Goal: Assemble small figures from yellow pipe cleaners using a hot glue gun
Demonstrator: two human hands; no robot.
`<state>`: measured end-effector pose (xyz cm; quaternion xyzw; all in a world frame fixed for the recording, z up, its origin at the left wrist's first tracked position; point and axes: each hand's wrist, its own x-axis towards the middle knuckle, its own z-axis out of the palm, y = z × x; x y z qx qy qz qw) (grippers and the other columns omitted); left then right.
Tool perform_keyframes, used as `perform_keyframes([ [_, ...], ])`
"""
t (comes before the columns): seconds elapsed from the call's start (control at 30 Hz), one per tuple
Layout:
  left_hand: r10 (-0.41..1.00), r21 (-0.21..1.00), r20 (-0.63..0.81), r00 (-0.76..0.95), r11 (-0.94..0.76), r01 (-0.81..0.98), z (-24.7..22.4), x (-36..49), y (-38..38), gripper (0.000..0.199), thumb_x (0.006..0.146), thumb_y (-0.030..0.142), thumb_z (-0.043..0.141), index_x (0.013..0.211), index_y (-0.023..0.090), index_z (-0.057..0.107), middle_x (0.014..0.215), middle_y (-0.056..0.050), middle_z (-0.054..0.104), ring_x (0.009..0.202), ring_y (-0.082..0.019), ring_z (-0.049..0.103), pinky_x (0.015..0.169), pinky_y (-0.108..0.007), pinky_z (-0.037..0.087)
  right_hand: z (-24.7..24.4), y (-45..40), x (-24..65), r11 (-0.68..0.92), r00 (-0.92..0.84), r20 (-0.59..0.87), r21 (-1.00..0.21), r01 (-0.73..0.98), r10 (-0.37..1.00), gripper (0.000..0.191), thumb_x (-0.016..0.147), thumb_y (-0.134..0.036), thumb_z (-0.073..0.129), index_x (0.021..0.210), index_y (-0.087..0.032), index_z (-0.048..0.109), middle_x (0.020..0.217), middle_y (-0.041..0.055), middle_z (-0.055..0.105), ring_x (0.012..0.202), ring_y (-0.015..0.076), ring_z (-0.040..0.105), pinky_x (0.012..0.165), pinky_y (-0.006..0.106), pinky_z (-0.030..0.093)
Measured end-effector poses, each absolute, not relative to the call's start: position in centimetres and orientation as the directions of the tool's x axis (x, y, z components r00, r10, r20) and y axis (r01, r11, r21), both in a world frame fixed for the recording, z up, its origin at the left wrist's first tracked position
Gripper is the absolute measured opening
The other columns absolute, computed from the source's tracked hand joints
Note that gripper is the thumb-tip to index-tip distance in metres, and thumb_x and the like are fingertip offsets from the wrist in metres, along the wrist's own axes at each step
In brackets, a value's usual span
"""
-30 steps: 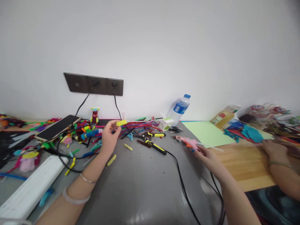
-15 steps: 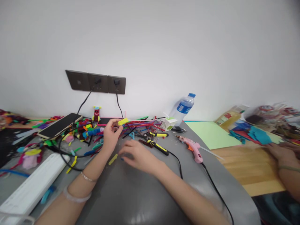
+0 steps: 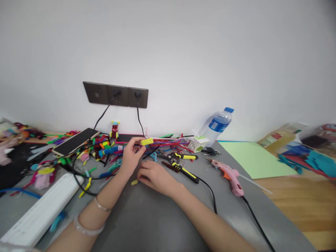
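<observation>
Head view: left hand (image 3: 133,154) — one yellow piece (image 3: 147,141), right hand (image 3: 154,176) — perhaps another (image 3: 134,182)

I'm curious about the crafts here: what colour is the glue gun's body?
Pink, clearest in the head view.

The pink hot glue gun (image 3: 232,178) has been released onto the tabletop (image 3: 157,220), well right of the right hand (image 3: 154,176), which has been brought near the left hand (image 3: 132,154), fingertips lowered beside a yellow pipe-cleaner piece (image 3: 134,182).

From the head, the one view looks forward and down, past the left hand (image 3: 133,154) and right hand (image 3: 155,176) close by, across the table (image 3: 147,220) to the wall (image 3: 173,56).
</observation>
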<state>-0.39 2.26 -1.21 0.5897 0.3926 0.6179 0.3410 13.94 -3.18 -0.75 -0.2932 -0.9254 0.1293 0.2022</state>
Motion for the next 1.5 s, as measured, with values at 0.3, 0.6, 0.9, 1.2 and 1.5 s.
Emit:
perform_keyframes([
  [0.3, 0.896, 0.897, 0.442, -0.030, -0.441, 0.038, -1.4, -0.2, 2.2, 0.024, 0.073, 0.020, 0.064, 0.097, 0.019, 0.067, 0.094, -0.006, 0.072, 0.090, -0.020, 0.068, 0.072, -0.028, 0.054, -0.3, -3.5, 14.5, 0.734, -0.715, 0.261, -0.463, 0.497, 0.649, 0.009, 0.085, -0.013, 0.070, 0.088, -0.018, 0.064, 0.093, 0.0034, 0.065, 0.088, 0.0174, 0.061, 0.076, 0.025, 0.044],
  [0.6, 0.915, 0.915, 0.402, -0.033, -0.403, -0.004, -1.4, -0.1, 2.1, 0.024, 0.072, 0.020, 0.064, 0.096, 0.018, 0.067, 0.095, -0.006, 0.071, 0.091, -0.020, 0.067, 0.072, -0.027, 0.053, -1.3, -3.4, 13.9, 0.661, -0.646, 0.215, -0.452, 0.599, 0.733, 0.011, 0.082, -0.009, 0.072, 0.089, -0.016, 0.067, 0.087, 0.0045, 0.068, 0.086, 0.0192, 0.061, 0.076, 0.027, 0.045],
  [0.9, 0.922, 0.922, 0.387, -0.013, -0.387, 0.010, -1.7, 0.2, 2.1, 0.025, 0.073, 0.021, 0.064, 0.098, 0.018, 0.066, 0.097, -0.006, 0.072, 0.094, -0.021, 0.067, 0.075, -0.029, 0.053, -0.6, -3.6, 13.9, 0.590, -0.573, 0.192, -0.452, 0.669, 0.797, 0.008, 0.081, -0.009, 0.073, 0.082, -0.015, 0.069, 0.088, 0.0048, 0.065, 0.088, 0.0206, 0.059, 0.079, 0.031, 0.044],
  [1.2, 0.917, 0.917, 0.399, -0.016, -0.399, 0.012, -1.7, 0.3, 1.9, 0.025, 0.072, 0.020, 0.064, 0.097, 0.018, 0.067, 0.097, -0.006, 0.072, 0.094, -0.021, 0.067, 0.072, -0.027, 0.053, -0.6, -3.8, 13.9, 0.656, -0.634, 0.184, -0.319, 0.684, 0.751, 0.005, 0.087, -0.011, 0.068, 0.083, -0.014, 0.069, 0.089, 0.0058, 0.068, 0.085, 0.0200, 0.059, 0.079, 0.034, 0.041],
  [1.5, 0.920, 0.920, 0.392, -0.028, -0.391, 0.034, -1.6, 0.1, 2.0, 0.024, 0.074, 0.021, 0.065, 0.098, 0.018, 0.067, 0.096, -0.006, 0.072, 0.092, -0.020, 0.067, 0.074, -0.028, 0.053, 1.2, -2.3, 16.5, 0.601, -0.549, 0.272, -0.515, 0.611, 0.790, 0.018, 0.084, -0.004, 0.063, 0.078, -0.021, 0.064, 0.083, 0.0027, 0.064, 0.077, 0.0190, 0.060, 0.072, 0.031, 0.043],
])
